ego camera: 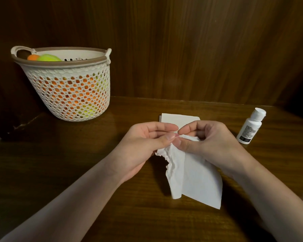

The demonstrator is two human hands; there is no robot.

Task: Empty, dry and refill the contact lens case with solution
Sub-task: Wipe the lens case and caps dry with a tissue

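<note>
Both hands meet above the wooden table (77, 172), fingertips pressed together around the top of a white tissue (198, 179) that hangs down from them. My left hand (143, 145) pinches the crumpled upper edge. My right hand (210, 144) grips the same bunch from the right. The contact lens case is hidden; I cannot tell whether it sits inside the tissue. A white solution bottle (250, 127) stands leaning at the right with its flip cap open.
A folded white tissue (178, 118) lies flat on the table just beyond the hands. A white perforated basket (70, 91) holding orange and yellow-green balls stands at the back left. A dark wooden wall panel rises behind the table.
</note>
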